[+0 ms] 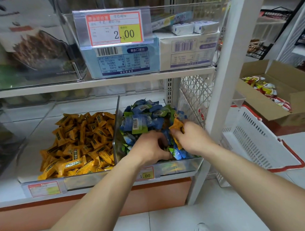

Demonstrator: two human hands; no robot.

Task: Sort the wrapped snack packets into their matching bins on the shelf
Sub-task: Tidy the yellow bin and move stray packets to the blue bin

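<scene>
Orange packets (80, 143) lie heaped in the left clear bin (43, 117). Next to it, the right bin (190, 160) holds blue-and-green packets (144, 115). The left hand (150, 146) digs into these with its fingers curled down; I can't tell whether it grips any. Just beside it, the right hand (194, 136) pinches one stray orange packet (176, 125) above the blue pile. The packet stands nearly on end, upper end toward the shelf back, with the thumb across its middle. A white basket (252, 137) leans further right.
</scene>
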